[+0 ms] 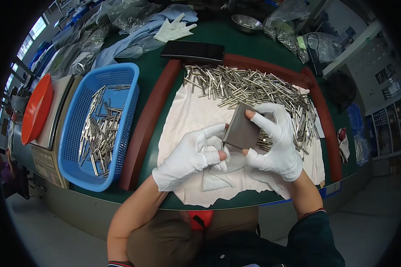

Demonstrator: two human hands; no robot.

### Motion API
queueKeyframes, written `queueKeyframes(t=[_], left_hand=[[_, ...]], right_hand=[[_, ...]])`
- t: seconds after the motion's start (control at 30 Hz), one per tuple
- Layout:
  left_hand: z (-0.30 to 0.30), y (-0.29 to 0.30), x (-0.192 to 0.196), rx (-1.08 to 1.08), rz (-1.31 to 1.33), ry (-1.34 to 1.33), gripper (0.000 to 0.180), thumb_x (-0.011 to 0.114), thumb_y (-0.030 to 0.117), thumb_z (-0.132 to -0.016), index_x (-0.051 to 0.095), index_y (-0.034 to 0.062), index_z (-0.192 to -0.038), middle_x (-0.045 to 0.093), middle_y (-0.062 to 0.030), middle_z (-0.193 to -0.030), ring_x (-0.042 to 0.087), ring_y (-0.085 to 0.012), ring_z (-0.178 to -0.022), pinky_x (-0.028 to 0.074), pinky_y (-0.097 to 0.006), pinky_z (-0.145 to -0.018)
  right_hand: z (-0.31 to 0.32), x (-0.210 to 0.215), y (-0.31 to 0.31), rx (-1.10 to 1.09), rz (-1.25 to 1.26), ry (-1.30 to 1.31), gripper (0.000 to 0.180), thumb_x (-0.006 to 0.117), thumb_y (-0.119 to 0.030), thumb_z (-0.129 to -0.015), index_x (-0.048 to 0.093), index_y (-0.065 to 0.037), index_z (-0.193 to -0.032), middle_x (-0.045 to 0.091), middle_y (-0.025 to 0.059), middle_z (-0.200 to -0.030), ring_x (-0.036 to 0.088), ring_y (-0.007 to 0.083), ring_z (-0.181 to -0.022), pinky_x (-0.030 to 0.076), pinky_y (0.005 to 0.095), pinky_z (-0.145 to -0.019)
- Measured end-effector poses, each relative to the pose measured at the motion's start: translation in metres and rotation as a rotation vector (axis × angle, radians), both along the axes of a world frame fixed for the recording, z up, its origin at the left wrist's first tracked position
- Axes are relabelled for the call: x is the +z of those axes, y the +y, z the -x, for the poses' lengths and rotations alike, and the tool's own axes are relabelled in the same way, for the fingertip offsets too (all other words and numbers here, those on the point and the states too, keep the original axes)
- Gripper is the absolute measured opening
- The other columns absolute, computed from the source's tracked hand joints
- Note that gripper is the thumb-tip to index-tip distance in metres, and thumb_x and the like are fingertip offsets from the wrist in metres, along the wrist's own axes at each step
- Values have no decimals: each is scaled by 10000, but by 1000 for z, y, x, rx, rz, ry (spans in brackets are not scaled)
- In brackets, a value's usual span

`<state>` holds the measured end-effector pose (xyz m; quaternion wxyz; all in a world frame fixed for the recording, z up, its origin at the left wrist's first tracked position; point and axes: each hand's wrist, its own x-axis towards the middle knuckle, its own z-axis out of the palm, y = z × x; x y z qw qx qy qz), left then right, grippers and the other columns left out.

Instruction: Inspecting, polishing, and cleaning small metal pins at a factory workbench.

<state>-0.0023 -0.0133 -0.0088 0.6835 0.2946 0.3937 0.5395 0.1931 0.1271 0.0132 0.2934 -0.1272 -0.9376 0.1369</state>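
My right hand [278,144], in a white glove with bare thumb and fingertip, grips a flat dark grey-brown rectangular block [243,127], tilted above the cloth. At the block's left edge is my left hand [194,151], gloved the same way, its fingers curled. One of its fingertips meets that edge; whatever lies between its fingers and thumb is too hidden to name. Behind the block, many loose slim metal pins [249,84] are heaped on a pale cloth [182,115]. Some pins also lie behind my right hand.
A reddish-brown raised frame [143,133] borders the cloth on three sides. Left of it stands a blue plastic basket [128,89] holding more pins. A black phone [192,50] rests at the frame's far left corner. Farther back are a white glove [176,29] and a metal bowl [247,23].
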Motion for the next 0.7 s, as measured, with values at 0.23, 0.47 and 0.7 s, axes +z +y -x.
queueKeyframes(t=[0.23, 0.47, 0.7], left_hand=[[-3, 0, 0, 50, 8, 106, 701, 679, 47, -882, 322, -57, -1476, 614, -39, -830, 620, -92, -656, 491, -217, -609], [-3, 0, 2, 23, 6, 110, 654, 697, 41, -856, 417, -29, -1443, 611, -17, -790, 611, -82, -641, 470, -208, -573], [-5, 2, 6, 25, 13, 107, 653, 726, 68, -847, 445, -13, -1431, 631, -11, -798, 589, -70, -600, 464, -196, -544]], right_hand=[[3, -5, 2, 16, 38, 84, 703, 774, -290, -576, 600, -96, -1229, 548, 125, -1141, 525, 291, -961, 397, 418, -837], [8, -8, -3, 9, 15, 156, 699, 782, -320, -580, 612, -86, -1216, 548, 120, -1126, 527, 285, -954, 407, 407, -826], [9, -5, -8, -10, -15, 153, 721, 799, -327, -570, 617, -86, -1224, 545, 127, -1128, 532, 286, -955, 412, 406, -826]])
